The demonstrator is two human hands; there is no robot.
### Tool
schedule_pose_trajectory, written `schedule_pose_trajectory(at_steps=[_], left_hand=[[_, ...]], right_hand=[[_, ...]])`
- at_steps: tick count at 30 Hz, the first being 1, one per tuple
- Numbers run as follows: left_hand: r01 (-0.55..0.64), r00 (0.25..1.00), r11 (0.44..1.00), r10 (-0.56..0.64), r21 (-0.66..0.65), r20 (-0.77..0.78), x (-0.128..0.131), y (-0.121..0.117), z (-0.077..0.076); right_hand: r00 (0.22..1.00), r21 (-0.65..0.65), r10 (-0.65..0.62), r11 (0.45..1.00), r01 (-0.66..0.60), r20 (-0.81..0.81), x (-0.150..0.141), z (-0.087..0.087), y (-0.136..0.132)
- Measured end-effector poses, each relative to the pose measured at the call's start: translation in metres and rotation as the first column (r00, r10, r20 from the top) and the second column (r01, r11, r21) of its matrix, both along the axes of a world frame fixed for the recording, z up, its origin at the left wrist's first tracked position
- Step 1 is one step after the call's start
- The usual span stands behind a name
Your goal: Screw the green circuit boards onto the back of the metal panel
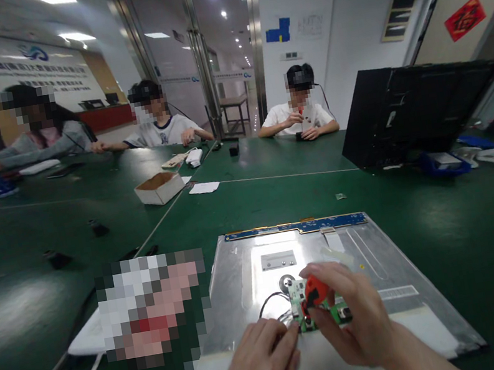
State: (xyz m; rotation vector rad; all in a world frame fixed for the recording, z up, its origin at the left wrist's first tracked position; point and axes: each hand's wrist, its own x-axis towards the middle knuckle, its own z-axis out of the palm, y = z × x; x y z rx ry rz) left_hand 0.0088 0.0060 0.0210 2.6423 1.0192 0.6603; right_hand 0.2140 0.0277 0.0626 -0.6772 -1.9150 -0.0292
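Observation:
A flat metal-backed display panel [231,314] lies in front of me, with a blue circuit strip [255,233] along its far edge. On it sits a small green circuit board [295,290] with black wires at its left side. My right hand [355,306] is closed around the orange-red and black handle of a screwdriver [316,290], its tip low over the board. Fingers bent and pressed together, my left hand [262,359] grips the board's near left edge. Part of the board is hidden by my hands.
Left of the panel lies a white item [86,341], partly blurred out, with cables beside it. Farther off are an open cardboard box [160,190] and small black pieces [57,259]. A large black monitor [406,114] stands at right. Three people sit across the green table [277,195].

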Motion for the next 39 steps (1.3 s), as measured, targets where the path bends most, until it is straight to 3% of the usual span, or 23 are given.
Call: schedule_pose_trajectory(at_steps=[4, 9, 15, 23, 29, 35, 39], left_hand=[[-0.003, 1.000, 1.000, 0.003, -0.002, 0.012, 0.0002, 0.0003, 0.0006], [0.002, 1.000, 1.000, -0.002, 0.003, 0.029, -0.0009, -0.0003, -0.0005], [0.000, 1.000, 1.000, 0.000, 0.003, 0.025, -0.0006, 0.0004, 0.0008], [-0.001, 1.000, 1.000, 0.000, 0.022, 0.019, -0.0010, 0.0009, -0.0012], [0.002, 1.000, 1.000, -0.002, -0.004, 0.008, -0.0009, 0.0004, -0.0020], [0.004, 1.000, 1.000, -0.004, 0.012, 0.013, -0.0016, 0.0009, -0.0020], [0.005, 1.000, 1.000, -0.006, 0.001, 0.015, -0.0004, 0.0011, -0.0015]], right_hand=[[1.000, -0.035, -0.003, 0.999, 0.003, -0.016, -0.0004, -0.0022, 0.0001], [0.998, 0.032, -0.038, 0.999, 0.039, -0.040, -0.0019, -0.0031, 0.0035], [1.000, -0.011, 0.013, 1.000, -0.012, 0.015, -0.0001, 0.0008, 0.0004], [0.995, 0.034, -0.095, 0.995, 0.096, -0.040, -0.0012, -0.0015, 0.0008], [0.998, 0.026, -0.043, 0.999, 0.044, -0.049, -0.0017, -0.0021, 0.0023], [0.986, 0.030, -0.150, 0.988, 0.153, -0.076, -0.0012, -0.0020, -0.0009], [0.997, -0.038, -0.068, 0.997, 0.066, -0.039, 0.0006, -0.0009, -0.0037]])
